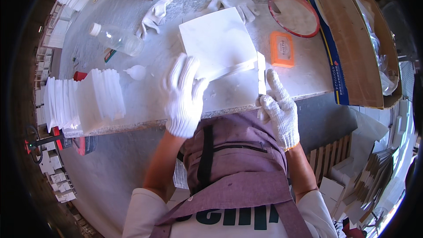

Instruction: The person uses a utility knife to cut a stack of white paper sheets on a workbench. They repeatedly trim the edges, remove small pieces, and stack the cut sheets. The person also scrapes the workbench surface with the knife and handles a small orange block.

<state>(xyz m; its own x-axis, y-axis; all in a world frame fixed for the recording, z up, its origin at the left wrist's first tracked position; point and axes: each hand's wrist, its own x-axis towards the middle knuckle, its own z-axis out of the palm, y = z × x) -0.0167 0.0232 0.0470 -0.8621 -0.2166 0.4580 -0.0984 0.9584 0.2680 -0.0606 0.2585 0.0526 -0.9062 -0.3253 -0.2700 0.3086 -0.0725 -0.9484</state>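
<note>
Both hands wear white knit gloves. A stack of square white tiles (216, 37), slightly fanned, lies on the worktable before me. My left hand (183, 97) is at the stack's near left corner, fingers stretched out and thumb apart, gripping nothing; whether the fingertips touch the tiles I cannot tell. At the table's front edge my right hand (280, 110) has its thumb and fingers pinched at the lower end of a narrow white strip (261, 72). That strip stands beside the stack's right corner and may be a tile seen edge-on. Its lower end is partly hidden by the fingers.
Upright white tiles (94, 99) line the left. Behind them are a clear bottle (116, 39) and a white bulb-shaped piece (135, 72). Loose gloves (233, 1) lie behind the stack. Rightward are an orange box (282, 49), a red-rimmed disc (295, 15) and a cardboard box (352, 44).
</note>
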